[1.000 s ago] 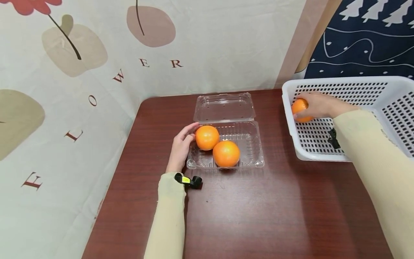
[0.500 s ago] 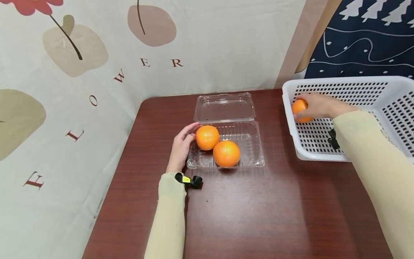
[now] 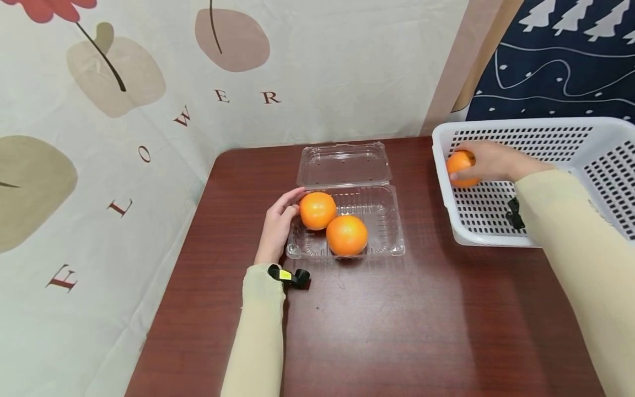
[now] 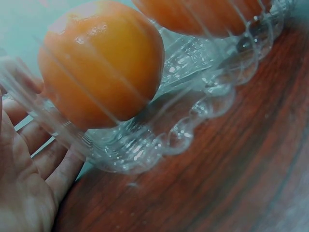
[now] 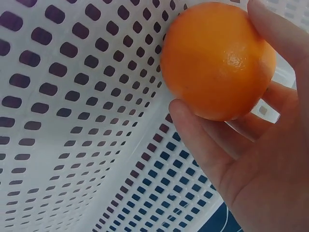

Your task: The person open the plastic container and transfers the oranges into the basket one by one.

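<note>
The right hand [image 3: 491, 161] grips a round orange fruit [image 5: 217, 60]; the left hand [image 3: 275, 231], fingers extended, touches the clear plastic clamshell [image 3: 384, 223], apparently steadying it.

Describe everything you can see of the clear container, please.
The clear container looks like thin plastic, with a ribbed rectangular base and a lid lying open behind it, marked with small dots. Its base sits on the reddish-brown table, holding two orange fruits: one at left, one at front centre. The left hand touches its left side.
</note>
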Available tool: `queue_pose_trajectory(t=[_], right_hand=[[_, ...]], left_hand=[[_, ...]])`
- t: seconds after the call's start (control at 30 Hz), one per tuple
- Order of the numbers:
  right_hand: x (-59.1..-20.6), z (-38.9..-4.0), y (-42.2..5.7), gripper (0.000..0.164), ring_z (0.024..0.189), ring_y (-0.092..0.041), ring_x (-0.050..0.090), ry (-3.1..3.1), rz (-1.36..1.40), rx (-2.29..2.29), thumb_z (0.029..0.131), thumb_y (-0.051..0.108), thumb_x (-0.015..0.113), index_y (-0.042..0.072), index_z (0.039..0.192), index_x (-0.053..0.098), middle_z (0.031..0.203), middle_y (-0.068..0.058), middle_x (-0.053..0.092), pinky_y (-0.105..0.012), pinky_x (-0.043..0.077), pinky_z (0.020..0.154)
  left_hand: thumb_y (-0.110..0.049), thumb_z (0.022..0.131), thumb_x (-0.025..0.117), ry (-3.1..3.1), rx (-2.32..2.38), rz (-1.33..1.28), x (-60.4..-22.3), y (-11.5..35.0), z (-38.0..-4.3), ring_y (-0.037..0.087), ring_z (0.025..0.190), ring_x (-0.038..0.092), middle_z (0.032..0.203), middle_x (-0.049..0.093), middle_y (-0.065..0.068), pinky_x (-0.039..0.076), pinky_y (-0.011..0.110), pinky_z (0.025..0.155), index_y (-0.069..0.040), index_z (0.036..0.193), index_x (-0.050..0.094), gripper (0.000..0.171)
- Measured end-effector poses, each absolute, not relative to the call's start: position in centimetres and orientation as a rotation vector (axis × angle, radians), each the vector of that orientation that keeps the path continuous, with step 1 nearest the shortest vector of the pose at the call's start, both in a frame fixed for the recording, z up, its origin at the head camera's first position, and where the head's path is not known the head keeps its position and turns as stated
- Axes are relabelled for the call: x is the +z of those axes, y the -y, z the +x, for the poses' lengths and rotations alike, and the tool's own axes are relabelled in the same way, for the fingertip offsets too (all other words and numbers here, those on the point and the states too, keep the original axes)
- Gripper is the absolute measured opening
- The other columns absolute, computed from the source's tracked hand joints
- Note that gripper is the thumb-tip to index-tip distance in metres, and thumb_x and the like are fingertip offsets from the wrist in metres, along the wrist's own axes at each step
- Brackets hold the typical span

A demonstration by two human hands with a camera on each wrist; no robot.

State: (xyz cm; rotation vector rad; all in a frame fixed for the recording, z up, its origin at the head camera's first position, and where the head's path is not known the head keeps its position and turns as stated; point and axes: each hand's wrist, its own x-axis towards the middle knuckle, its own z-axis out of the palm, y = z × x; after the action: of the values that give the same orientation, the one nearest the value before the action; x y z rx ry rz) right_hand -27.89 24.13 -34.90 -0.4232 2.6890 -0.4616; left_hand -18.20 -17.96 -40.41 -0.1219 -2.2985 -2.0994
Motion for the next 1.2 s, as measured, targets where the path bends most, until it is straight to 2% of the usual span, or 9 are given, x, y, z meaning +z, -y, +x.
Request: queue_pose_trajectory(t=[0.2,0.4,0.73,0.87,1.2], right_hand=[[-34.9,-27.8,-24.5,0.075,0.101,-0.036,0.038,-2.682,-0.411,-0.458,0.080,0.046,0.059,0.000,0.133,0.032,0.121,-0.023,0.041,-0.053,0.034,0.084],[-34.7,-27.8,-24.7,0.065,0.103,-0.038,0.035,-2.671,-0.426,-0.476,0.086,0.036,0.053,-0.002,0.134,0.031,0.123,-0.026,0.039,-0.056,0.030,0.088],[-34.2,-27.8,-24.9,0.070,0.104,-0.039,0.036,-2.682,-0.434,-0.458,0.086,0.047,0.050,-0.002,0.133,0.033,0.123,-0.029,0.038,-0.058,0.029,0.089],[-33.7,-27.5,-24.9,0.069,0.107,-0.041,0.034,-2.689,-0.440,-0.475,0.087,0.047,0.049,-0.002,0.133,0.033,0.126,-0.030,0.035,-0.061,0.026,0.091],[-32.4,-26.5,-25.1,0.074,0.112,-0.043,0.034,-2.738,-0.424,-0.549,0.087,0.046,0.048,-0.002,0.138,0.024,0.128,-0.030,0.033,-0.060,0.029,0.090]], left_hand=[[-0.001,0.089,0.040,2.298,-2.103,-0.112,-40.5,18.0,-18.3,0.014,0.113,0.048,0.122,0.054,0.007,0.039,0.031,0.093,-0.006,0.125,0.052,0.038],[-0.001,0.089,0.040,2.293,-2.109,-0.114,-40.6,18.0,-18.4,0.014,0.112,0.048,0.122,0.054,0.007,0.040,0.031,0.093,-0.006,0.125,0.052,0.038],[-0.002,0.089,0.041,2.303,-2.099,-0.113,-40.6,18.0,-18.3,0.013,0.112,0.048,0.123,0.054,0.007,0.039,0.030,0.093,-0.007,0.125,0.052,0.038],[-0.003,0.089,0.041,2.312,-2.086,-0.118,-40.6,18.1,-18.4,0.012,0.112,0.048,0.123,0.054,0.007,0.039,0.031,0.094,-0.008,0.125,0.052,0.038],[-0.007,0.090,0.042,2.296,-2.099,-0.124,-43.0,18.9,-19.4,0.011,0.113,0.048,0.121,0.055,0.000,0.037,0.032,0.095,-0.019,0.122,0.056,0.036]])
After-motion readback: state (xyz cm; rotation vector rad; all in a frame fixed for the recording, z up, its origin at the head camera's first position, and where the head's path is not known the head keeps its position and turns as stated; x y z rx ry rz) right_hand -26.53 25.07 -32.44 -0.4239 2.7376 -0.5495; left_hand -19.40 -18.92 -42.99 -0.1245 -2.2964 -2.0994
